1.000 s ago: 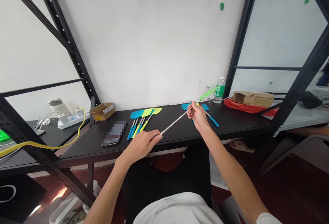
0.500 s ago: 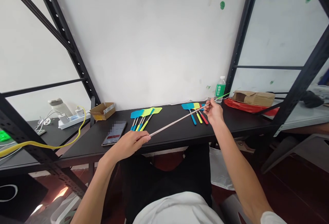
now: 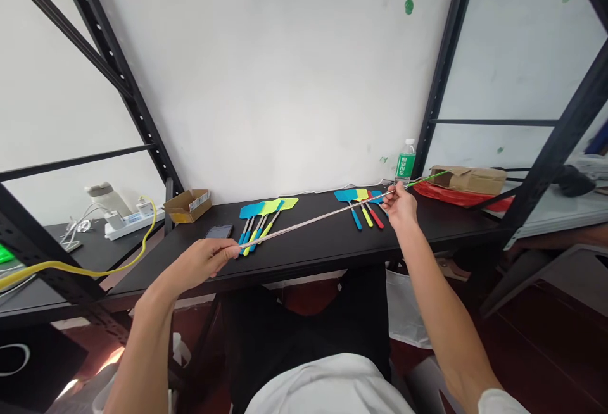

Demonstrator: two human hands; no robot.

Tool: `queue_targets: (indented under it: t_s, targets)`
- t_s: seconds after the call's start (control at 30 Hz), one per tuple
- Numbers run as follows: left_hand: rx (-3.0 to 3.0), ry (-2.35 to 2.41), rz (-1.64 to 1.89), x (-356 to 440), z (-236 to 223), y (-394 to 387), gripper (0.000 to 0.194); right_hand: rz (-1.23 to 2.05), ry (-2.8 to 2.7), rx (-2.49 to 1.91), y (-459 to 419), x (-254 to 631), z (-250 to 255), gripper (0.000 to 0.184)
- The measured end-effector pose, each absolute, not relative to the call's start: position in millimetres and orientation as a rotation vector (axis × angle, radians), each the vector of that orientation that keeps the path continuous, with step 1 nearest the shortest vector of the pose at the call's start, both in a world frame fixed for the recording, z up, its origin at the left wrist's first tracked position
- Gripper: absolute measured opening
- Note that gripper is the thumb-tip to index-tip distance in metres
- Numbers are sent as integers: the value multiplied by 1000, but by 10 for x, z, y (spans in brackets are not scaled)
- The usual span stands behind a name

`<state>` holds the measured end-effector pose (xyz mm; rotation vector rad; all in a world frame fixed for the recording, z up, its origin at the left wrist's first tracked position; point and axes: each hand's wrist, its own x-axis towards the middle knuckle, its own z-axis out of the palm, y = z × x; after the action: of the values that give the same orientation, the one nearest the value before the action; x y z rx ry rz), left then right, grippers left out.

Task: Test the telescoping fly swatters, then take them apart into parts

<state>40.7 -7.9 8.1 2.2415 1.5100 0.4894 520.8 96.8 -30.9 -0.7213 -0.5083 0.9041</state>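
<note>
A fly swatter with a long, thin metallic shaft (image 3: 308,222) stretches between my two hands above the black table. My left hand (image 3: 209,258) is closed around its lower left end, hiding the handle. Near the other end, the fingers of my right hand (image 3: 399,204) pinch the shaft. Beyond them the swatter's thin green head (image 3: 430,178) shows edge-on. Under the shaft, to the left, lies a fanned group of blue and yellow-green fly swatters (image 3: 270,207). Another group of blue, yellow and red fly swatters (image 3: 363,202) lies beside my right hand.
A phone (image 3: 219,231) lies behind my left hand, near an open cardboard box (image 3: 187,205). A water bottle (image 3: 405,161) stands behind my right hand. Brown packaging (image 3: 475,180) rests on red plastic at right. Black shelf posts (image 3: 446,53) frame the table (image 3: 304,252).
My left hand has moved left and slightly down, and more shaft now shows between the hands. My right hand has shifted slightly right; more of the green head is visible.
</note>
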Motion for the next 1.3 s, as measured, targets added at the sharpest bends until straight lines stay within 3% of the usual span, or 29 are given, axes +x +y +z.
queue_targets:
  t_s: [0.27,0.43,0.6,0.73,0.8,1.0,1.3]
  targets:
    - [2247,1552,554,31,-39,50,44,906,-466,-751,997,5269,-358,42]
    - [2316,1824,673,15,20,67,45,964,-531,-725,984,5184,-344,40]
    - [2443,1980,1243,133,150,-47,36,981,-504,-702,978,5196,-329,37]
    - [2096,1919,1876,198,227,-183,22,984,-430,-695,984,5233,-321,39]
    - [1916,1850,1882,195,243,-212,22,995,-408,-683,979,5228,-311,40]
    - [1887,1647,1435,163,154,-77,40,1002,-388,-653,958,5180,-292,39]
    - [1170,1208,1877,134,112,54,42,1010,-480,-638,936,5188,-279,36]
